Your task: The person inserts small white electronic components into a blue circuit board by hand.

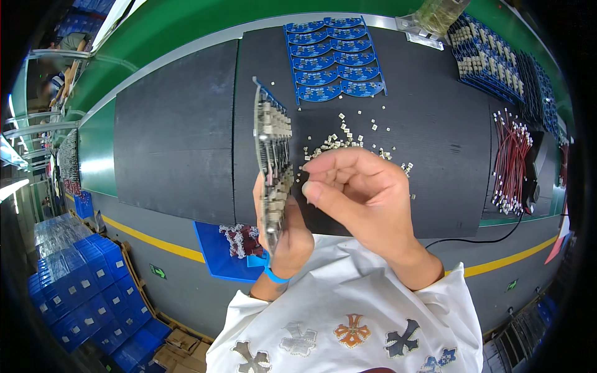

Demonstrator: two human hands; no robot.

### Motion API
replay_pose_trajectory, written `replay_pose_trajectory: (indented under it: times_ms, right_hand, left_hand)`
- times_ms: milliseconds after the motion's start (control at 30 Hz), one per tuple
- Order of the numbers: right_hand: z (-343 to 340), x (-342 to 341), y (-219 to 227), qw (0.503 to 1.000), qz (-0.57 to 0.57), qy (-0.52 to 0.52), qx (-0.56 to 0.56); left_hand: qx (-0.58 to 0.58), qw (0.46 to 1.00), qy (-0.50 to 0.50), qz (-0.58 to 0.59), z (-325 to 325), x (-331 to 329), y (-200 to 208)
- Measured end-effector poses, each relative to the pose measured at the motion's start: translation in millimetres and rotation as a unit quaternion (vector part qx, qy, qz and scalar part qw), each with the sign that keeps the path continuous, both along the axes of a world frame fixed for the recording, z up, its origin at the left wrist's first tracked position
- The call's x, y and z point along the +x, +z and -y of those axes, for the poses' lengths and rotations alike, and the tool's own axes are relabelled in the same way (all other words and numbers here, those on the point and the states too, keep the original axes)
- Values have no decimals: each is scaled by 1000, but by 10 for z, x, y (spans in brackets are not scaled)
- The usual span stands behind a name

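Note:
My left hand (292, 239) grips a circuit board panel (271, 168) by its lower part and holds it up on edge. White connectors stick out from the panel's right face. To the right of it is my right hand (367, 193). Its thumb and forefinger tips stand apart beside the panel, with nothing visible between them; the other fingers curl toward the palm. Just beyond this hand, small white connectors (339, 142) lie scattered on the black mat (429, 130). Farther back lies a flat blue circuit board panel (336, 59).
Stacked blue boards with connectors (488, 59) stand at the far right, near a bundle of red wires (513, 161). A clear bag (438, 15) sits at the back edge. Below the table's front edge is a blue bin (214, 258). Blue crates (93, 292) are piled at lower left.

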State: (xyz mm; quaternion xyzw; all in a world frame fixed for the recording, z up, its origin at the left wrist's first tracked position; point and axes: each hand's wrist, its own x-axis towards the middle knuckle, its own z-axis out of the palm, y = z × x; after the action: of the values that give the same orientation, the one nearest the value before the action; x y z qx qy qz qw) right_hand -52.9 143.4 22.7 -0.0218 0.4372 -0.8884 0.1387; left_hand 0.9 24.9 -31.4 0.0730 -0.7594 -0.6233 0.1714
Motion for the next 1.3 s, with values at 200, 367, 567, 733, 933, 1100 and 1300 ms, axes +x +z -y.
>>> replay_pose_trajectory:
  times_ms: [200,367,567,733,933,1100,1300]
  right_hand:
    - [34,12,47,1000,-6,9,-26]
    - [15,-3,73,999,-10,35,-12]
    - [-113,23,-241,989,41,-85,111]
    - [-201,110,-528,972,40,-82,215]
    - [-278,134,-586,927,-48,-94,361]
    - [-140,95,-449,966,-45,-161,200]
    - [-79,176,-267,980,69,17,-186]
  left_hand:
    - [-65,997,-19,-40,23,-31,33]
    - [-94,990,-50,-90,28,-65,102]
    - [143,989,-4,-38,42,-79,152]
    - [290,956,-22,-46,18,-106,279]
    - [302,950,-39,-64,48,-77,278]
    - [241,967,-17,-81,-13,-31,244]
    - [-307,907,-218,-190,-78,-112,403]
